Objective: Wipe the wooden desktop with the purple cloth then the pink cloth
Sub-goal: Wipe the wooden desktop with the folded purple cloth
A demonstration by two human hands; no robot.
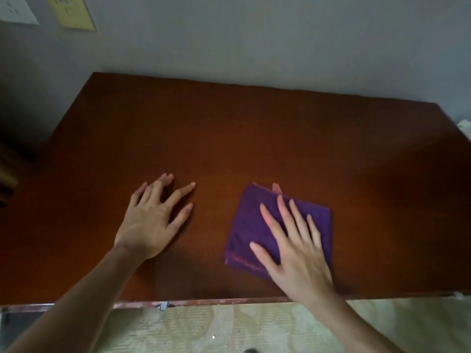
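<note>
A folded purple cloth (248, 225) lies flat on the reddish-brown wooden desktop (254, 138), right of centre near the front edge. My right hand (293, 248) presses flat on top of it with fingers spread. A small pink tip (276, 188) shows at the cloth's far edge; whether it is cloth or a finger is unclear. My left hand (153, 220) rests on the bare wood to the left, fingers apart and holding nothing. No separate pink cloth is in sight.
The desk's back edge meets a grey wall (254, 42). A yellow paper (71, 11) and a white paper (17, 8) hang at upper left. The worn front edge (204, 301) runs below my wrists, with pale patterned floor (229, 327) beyond.
</note>
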